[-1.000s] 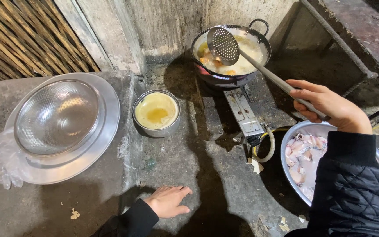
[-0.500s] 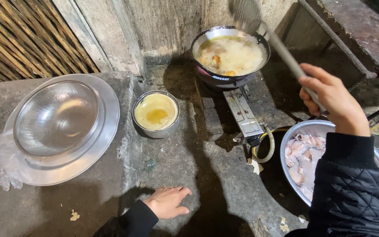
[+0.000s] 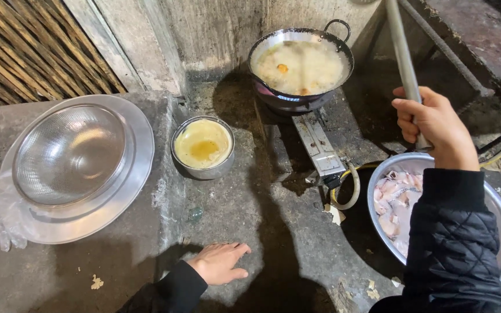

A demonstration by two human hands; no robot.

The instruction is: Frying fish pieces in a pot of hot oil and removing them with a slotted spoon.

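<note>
The right hand is closed in a fist around a long grey metal handle, gripping it near its lower end. The handle stands nearly upright in the view, its long axis running from the fist up and slightly left until it leaves the top edge, so its far end is out of sight. It sits to the right of the frying pan, which rests on a small gas burner and holds bubbling oil with a few browned pieces. Just below the right hand is a metal basin of raw pale pieces. The left hand lies flat, fingers spread, palm down on the concrete surface, holding nothing. Farther left sit a small bowl of yellow batter and a mesh strainer resting in a wide metal dish.
</note>
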